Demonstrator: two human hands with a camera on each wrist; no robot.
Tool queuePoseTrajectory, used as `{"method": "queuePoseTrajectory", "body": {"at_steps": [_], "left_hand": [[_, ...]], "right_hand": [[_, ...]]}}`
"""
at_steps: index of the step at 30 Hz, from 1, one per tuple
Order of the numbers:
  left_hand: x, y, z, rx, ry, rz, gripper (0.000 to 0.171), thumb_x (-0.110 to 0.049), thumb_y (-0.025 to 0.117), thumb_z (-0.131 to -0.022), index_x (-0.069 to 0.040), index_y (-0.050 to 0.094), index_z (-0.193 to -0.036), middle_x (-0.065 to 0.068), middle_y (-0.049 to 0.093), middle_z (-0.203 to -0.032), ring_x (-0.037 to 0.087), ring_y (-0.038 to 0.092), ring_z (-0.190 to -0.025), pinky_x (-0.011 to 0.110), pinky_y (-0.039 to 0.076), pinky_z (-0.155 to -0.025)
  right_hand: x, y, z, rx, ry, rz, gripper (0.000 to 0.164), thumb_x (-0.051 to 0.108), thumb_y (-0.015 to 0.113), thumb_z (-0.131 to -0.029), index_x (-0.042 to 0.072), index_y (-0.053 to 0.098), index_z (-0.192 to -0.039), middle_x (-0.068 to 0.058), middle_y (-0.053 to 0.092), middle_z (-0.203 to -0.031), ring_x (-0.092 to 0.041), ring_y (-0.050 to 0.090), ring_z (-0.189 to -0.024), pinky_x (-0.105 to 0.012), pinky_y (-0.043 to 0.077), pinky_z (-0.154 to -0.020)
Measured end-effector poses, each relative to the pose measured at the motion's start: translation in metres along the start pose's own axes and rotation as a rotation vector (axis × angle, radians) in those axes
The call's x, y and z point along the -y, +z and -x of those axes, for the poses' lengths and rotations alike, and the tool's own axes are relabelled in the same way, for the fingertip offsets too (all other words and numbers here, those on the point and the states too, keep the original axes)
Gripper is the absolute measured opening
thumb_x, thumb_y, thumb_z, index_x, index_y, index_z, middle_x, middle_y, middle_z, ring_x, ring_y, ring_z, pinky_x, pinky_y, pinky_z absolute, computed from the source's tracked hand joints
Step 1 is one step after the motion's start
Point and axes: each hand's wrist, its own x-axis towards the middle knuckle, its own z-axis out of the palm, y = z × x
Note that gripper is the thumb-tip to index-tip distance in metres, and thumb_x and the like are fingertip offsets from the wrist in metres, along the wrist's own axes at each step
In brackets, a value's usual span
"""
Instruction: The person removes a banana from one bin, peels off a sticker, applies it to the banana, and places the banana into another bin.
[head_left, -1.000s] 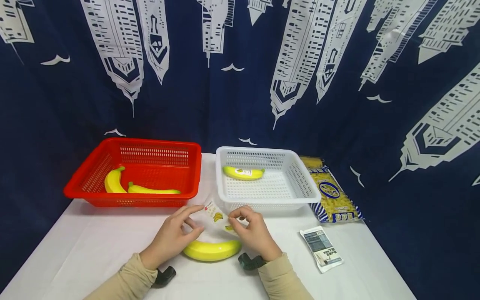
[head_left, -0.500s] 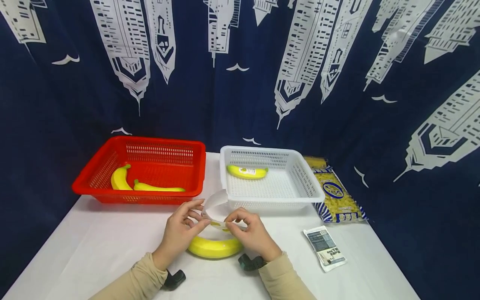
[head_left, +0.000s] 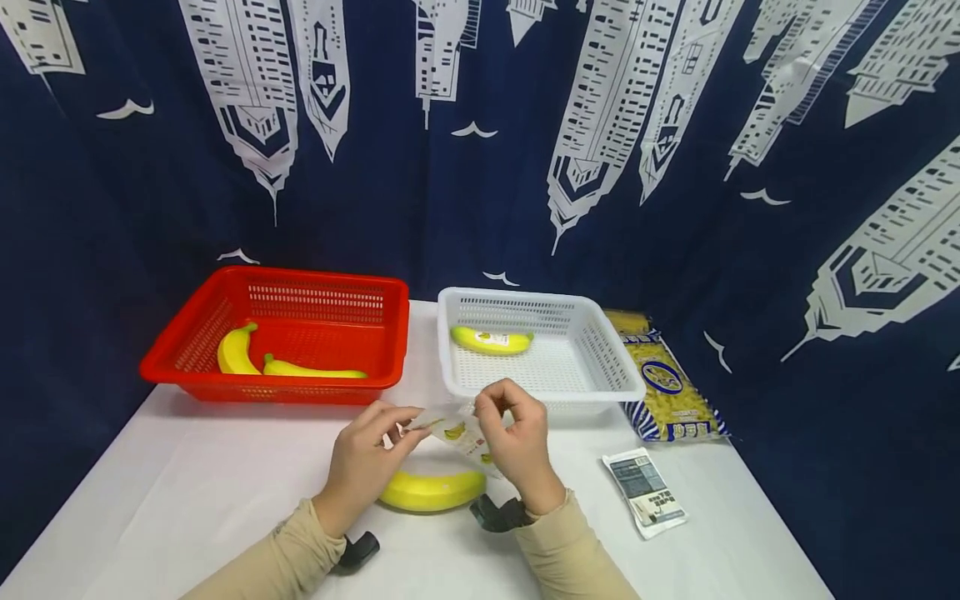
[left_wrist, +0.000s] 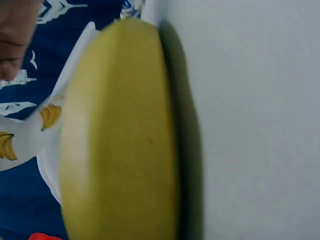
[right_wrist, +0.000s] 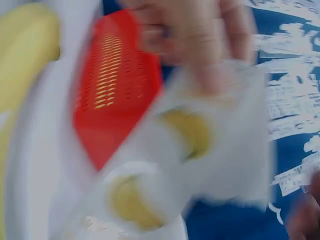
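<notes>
The right hand (head_left: 527, 442) is rising toward mid-frame (whether it's holding anything, I can't tell); the left hand (head_left: 362, 460) is pinching the banana-printed strip (head_left: 456, 432), apparently steadying it.

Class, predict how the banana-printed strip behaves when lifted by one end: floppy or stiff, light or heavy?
The strip would probably flop, as it bends between the left hand and right hand. It is likely light, since it looks paper-thin.
</notes>
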Motion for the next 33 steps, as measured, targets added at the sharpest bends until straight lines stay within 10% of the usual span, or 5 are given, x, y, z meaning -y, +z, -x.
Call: {"method": "queuePoseTrajectory", "body": {"at_steps": [7, 33], "left_hand": [[0.003, 0.002, 0.011, 0.041, 0.079, -0.092, 0.040, -0.019, 0.096, -0.065, -0.018, 0.071, -0.095, -0.011, 0.065, -0.077, 0.001, 0.056, -0.059, 0.009, 0.037, -0.052], [0.011, -0.009, 0.010, 0.041, -0.028, 0.023, 0.025, -0.007, 0.090, -0.075, -0.016, 0.073, -0.090, -0.008, 0.070, -0.085, 0.004, 0.059, -0.064, 0.014, 0.042, -0.055]], "right_hand": [[-0.007, 0.018, 0.017, 0.242, -0.163, 0.048, 0.031, -0.006, 0.067, -0.085, 0.012, 0.076, -0.108, -0.004, 0.072, -0.111, -0.020, 0.063, -0.102, -0.030, 0.052, -0.084], [-0.024, 0.020, 0.028, 0.224, 0.039, 0.079, 0.008, 0.008, 0.075, -0.094, 0.015, 0.075, -0.096, 0.004, 0.074, -0.095, -0.015, 0.061, -0.096, -0.033, 0.052, -0.080]]}}
